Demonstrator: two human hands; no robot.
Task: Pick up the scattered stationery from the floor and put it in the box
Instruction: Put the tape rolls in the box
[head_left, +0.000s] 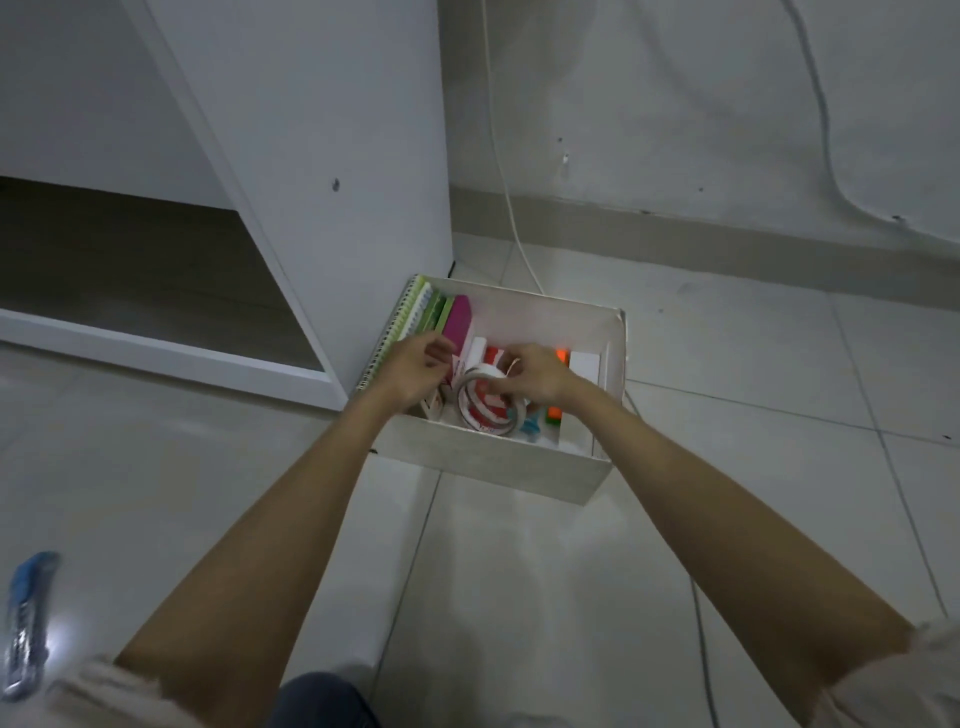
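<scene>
A white open box (498, 460) stands on the tiled floor against a white cabinet. Inside stand spiral notebooks (410, 317), a pink pad (460, 317), red-and-white packs, an orange item (561, 357) and a white block (584, 366). Both my hands reach into the box. My right hand (535, 374) pinches a white tape roll (485, 402) by its upper rim, holding it upright above the contents. My left hand (415, 364) sits beside the notebooks with fingers curled; what it touches is hidden. A blue utility knife (28, 618) lies on the floor at the far left.
A white cabinet (322, 182) with an open lower shelf rises left of the box. A white cable (506, 197) runs down the wall behind it, and a grey cable (698, 613) crosses the floor on the right. Bare tiles surround the box.
</scene>
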